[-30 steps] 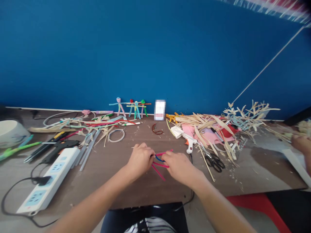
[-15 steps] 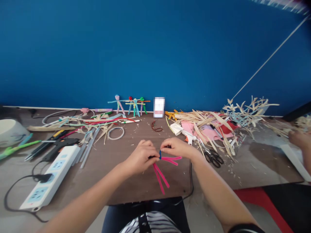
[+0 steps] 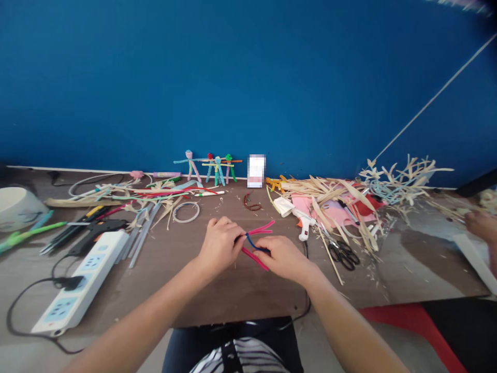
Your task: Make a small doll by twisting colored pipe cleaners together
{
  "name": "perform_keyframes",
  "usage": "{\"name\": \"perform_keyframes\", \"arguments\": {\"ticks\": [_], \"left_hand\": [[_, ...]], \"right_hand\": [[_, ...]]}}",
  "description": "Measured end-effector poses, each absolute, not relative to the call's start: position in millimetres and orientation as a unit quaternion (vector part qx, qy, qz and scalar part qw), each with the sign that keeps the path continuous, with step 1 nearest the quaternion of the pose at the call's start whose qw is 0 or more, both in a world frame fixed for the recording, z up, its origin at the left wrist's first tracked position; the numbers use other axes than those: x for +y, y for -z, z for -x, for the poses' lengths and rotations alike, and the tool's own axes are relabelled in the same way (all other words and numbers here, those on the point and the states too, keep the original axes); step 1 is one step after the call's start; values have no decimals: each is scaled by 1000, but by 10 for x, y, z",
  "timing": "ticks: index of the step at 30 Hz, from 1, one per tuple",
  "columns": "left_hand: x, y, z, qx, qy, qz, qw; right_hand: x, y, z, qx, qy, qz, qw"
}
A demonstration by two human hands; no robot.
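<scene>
My left hand (image 3: 222, 243) is closed in a pinch on pink pipe cleaners (image 3: 262, 228), near the middle of the table's front part. Two pink ends stick out to the upper right, and more pink runs down to the right beneath my other hand. A dark blue pipe cleaner (image 3: 252, 243) curves from the left fingertips to my right hand (image 3: 286, 259), whose fingers are closed on it. What lies inside the left fingers is hidden. Several small pipe-cleaner figures (image 3: 217, 173) stand against the blue wall behind.
To the left lie a power strip (image 3: 83, 285), a black glue gun (image 3: 91, 235) and clear glue sticks (image 3: 144, 235). At right are a white glue gun (image 3: 305, 225), scissors (image 3: 344, 254) and a heap of dried strips (image 3: 322, 191). Another person's hand (image 3: 481, 225) shows at the far right edge.
My right hand has come down and right, drawing out a length of the blue pipe cleaner. The pink pieces have turned in my left hand, one pair now pointing up and right.
</scene>
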State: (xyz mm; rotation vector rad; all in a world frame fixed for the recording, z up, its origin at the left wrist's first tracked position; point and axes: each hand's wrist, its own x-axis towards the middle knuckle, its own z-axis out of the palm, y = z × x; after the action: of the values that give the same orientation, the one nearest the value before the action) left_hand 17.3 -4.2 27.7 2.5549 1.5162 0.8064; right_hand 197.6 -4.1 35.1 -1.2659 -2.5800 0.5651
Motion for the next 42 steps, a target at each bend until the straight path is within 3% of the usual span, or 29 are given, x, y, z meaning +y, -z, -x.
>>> {"name": "perform_keyframes", "arguments": {"ticks": [5,11,17,20,33,42], "left_hand": [[-44,-271,-191,449,-201,-870,-13],[-64,-324,-165,374,-215,-901,48],[-92,-355,-142,388,-294,-857,170],[-94,-307,-146,433,-333,-814,196],[-79,-225,-191,526,-291,-794,89],[8,-178,-146,531,-302,-770,185]], "right_hand": [[-132,-459,-1939,-876,-143,446,111],[46,-600,-2010,-854,-182,457,172],[354,-438,-2099,-771,-487,377,160],[336,-326,-2081,-709,-574,378,158],[42,-178,-1946,-714,-540,390,215],[53,-74,-1937,-639,-587,413,276]]}}
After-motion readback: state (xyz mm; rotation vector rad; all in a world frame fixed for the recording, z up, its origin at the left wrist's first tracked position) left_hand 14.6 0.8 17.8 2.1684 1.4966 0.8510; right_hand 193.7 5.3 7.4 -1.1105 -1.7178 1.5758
